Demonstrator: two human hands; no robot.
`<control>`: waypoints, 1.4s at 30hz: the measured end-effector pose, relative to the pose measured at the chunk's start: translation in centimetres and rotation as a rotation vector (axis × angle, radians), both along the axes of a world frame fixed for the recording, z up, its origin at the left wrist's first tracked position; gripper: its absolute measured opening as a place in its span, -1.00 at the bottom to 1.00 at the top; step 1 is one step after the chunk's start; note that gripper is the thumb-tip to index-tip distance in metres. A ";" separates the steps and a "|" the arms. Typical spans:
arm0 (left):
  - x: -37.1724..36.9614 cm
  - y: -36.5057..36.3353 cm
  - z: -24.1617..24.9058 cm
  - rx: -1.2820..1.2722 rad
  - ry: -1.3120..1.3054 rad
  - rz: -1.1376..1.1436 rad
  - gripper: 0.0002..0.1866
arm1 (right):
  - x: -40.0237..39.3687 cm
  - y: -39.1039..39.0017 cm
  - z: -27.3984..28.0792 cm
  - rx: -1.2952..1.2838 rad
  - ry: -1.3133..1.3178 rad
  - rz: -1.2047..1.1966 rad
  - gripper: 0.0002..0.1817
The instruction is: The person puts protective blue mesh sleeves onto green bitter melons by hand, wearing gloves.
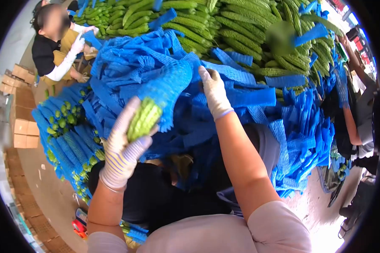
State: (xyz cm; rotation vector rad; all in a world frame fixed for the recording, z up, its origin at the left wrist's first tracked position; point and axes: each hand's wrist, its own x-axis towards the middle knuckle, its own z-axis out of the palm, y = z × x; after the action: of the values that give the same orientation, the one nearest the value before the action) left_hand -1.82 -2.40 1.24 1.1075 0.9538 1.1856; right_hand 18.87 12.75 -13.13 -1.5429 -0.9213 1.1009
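The left hand (121, 152), in a pale striped glove, has its fingers closed around the bare lower end of a ridged green gourd (145, 119), which is held tilted in front of the person's body, above a mass of loose blue sleeves (118, 55). The rest of the gourd runs up and to the right inside a blue mesh sleeve (169, 82), so its far end is hidden, and the blur over the mesh makes the surface beneath hard to read. The fingertips behind the gourd are mostly covered by it. The right hand (215, 90), also gloved, is just beside the upper end of the mesh sleeve, its fingers held narrow; whether they pinch the mesh cannot be told, since blue lies against blue there. Beyond, a heap of bare gourds (240, 31) is cut off by the top edge, and a round blurred patch masks part of it on the right. To the left lie rows of sleeved gourds (74, 145) with green ends showing, their near side partly covered by the left hand and forearm. A seated co-worker (48, 55) at upper left has a blurred face. Another person (365, 109) at the right is cropped by the dark lens border, as are the cardboard boxes (25, 114) at the left. A red object (79, 227) low on the left is too small to identify.
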 end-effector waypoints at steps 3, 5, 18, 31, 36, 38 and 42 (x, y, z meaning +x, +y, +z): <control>0.0 -0.2 0.4 0.559 0.821 -0.210 -0.49 | -0.1 -3.1 6.7 -0.053 0.960 0.500 -0.34; 1.0 0.2 1.3 0.546 0.765 -0.407 -0.59 | 0.1 -4.9 9.4 -0.043 1.209 0.622 -0.33; 2.3 5.9 -0.2 0.077 -0.377 0.248 -0.36 | -1.8 -9.3 12.3 0.081 0.689 0.798 -0.24; -6.4 3.6 5.8 0.166 -0.309 0.523 -0.59 | 1.9 -5.9 10.2 0.224 0.349 0.541 -0.27; -25.2 -11.9 5.3 0.041 0.560 0.792 -0.45 | 1.1 -5.8 10.2 0.269 0.169 0.548 -0.16; -25.4 -16.0 1.6 -0.187 0.494 1.070 -0.18 | 0.9 -6.0 9.3 0.291 0.071 0.613 -0.14; -30.9 -25.6 -6.5 -0.764 0.754 1.068 -0.27 | 0.3 -6.4 7.9 0.283 -0.054 0.681 -0.12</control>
State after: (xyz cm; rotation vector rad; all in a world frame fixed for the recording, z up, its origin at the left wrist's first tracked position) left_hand -32.70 -28.01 -5.30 0.3263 2.5242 0.9769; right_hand 19.17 6.35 -5.19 -1.0444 -1.6334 1.3195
